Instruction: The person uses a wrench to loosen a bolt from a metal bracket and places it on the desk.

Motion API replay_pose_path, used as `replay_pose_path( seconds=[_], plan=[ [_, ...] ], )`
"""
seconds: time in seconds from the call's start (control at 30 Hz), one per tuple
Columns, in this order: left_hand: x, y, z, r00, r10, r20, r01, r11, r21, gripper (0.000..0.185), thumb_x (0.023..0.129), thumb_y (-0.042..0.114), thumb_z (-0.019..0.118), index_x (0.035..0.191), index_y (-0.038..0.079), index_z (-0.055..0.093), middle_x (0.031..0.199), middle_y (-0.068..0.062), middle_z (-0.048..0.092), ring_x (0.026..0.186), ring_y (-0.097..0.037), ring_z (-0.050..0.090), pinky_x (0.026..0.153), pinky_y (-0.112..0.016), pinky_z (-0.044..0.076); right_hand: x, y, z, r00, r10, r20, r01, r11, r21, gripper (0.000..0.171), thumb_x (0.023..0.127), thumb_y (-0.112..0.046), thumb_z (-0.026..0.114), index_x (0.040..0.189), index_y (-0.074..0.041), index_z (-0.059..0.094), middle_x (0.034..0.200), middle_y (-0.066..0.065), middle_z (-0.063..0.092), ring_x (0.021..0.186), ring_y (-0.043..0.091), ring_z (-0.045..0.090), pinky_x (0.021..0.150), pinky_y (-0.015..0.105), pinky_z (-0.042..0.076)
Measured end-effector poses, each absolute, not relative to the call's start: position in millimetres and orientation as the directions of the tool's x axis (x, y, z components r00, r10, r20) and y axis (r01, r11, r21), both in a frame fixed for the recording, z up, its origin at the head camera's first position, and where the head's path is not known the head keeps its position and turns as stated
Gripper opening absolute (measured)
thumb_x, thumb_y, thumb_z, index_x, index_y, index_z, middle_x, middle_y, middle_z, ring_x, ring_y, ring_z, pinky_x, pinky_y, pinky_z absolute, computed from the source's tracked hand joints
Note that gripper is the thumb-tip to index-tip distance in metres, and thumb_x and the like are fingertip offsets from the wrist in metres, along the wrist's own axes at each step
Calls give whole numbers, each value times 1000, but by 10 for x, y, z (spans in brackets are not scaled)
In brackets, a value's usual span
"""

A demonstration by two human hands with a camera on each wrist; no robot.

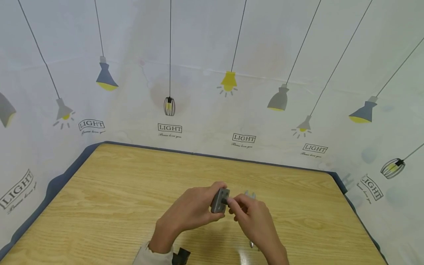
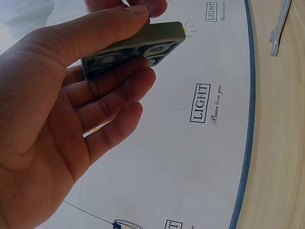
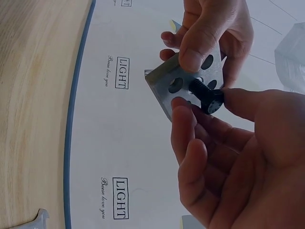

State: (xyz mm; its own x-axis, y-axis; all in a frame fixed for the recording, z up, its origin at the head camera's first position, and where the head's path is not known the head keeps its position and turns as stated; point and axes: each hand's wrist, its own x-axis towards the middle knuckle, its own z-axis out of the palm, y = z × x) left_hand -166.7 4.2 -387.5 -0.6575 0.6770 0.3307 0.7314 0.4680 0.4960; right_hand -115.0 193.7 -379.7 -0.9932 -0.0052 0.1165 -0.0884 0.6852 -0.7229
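Here, a grey metal block [image 3: 188, 81] with several round holes is held above the counter's [image 1: 116, 191] middle, nearer the near edge. Left hand [image 1: 188, 211] clamps it, thumb on one face, fingers [image 2: 112, 102] curled behind. Right hand [image 1: 255, 221] pinches a black bolt [image 3: 206, 95], shank entering a hole. Judgement: keep bolt square to the face, block steady, turn with fingertips only. A wrench [image 2: 279, 28] lies just beyond the hands; far and side edges well apart, ample room.

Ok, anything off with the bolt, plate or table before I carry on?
Nothing stands out. The left hand holds the grey plate, the right hand pinches the black bolt set in a hole, and a wrench lies on the table.
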Motion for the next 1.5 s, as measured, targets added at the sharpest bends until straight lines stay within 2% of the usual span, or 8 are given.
replay_pose_path(
  seconds=[0.33,0.6,0.8,1.03,1.5],
  plan=[
    [-1666,45,-3870,-660,676,327,728,469,501,59,84,26,81,133,14,50,89,9,65,66,1,52,64,-18,47,-1158,1950,-3805,-991,-19,133,-111,671,-733,25,97,-40,62,93,-18,74,76,-9,68,61,6,59,57,24,48],
    [-1666,50,-3871,-660,677,324,727,469,501,59,84,26,81,133,14,50,91,8,66,68,1,53,65,-18,48,-1159,1952,-3811,-989,-22,148,-124,672,-730,20,96,-35,65,93,-17,74,79,-7,70,63,12,64,58,23,49],
    [-1662,47,-3869,-660,677,324,728,472,496,58,83,27,82,131,15,51,91,9,66,68,2,53,66,-19,48,-1150,1954,-3809,-987,-24,161,-135,674,-726,17,94,-35,67,93,-19,73,80,-6,71,63,9,63,57,23,47],
    [-1666,38,-3869,-657,678,330,732,469,494,57,83,27,81,131,15,51,92,8,67,68,2,53,66,-19,48,-1152,1944,-3803,-981,-33,194,-162,695,-700,10,93,-31,70,92,-21,73,79,-11,69,63,1,60,59,22,48],
    [-1678,36,-3890,-653,677,340,738,468,486,56,83,26,82,129,15,52,92,8,67,69,1,55,66,-19,48,-1149,1944,-3819,-972,-36,232,-190,704,-685,4,90,-23,74,94,-21,73,78,-12,68,65,1,61,60,22,49]
  ],
)
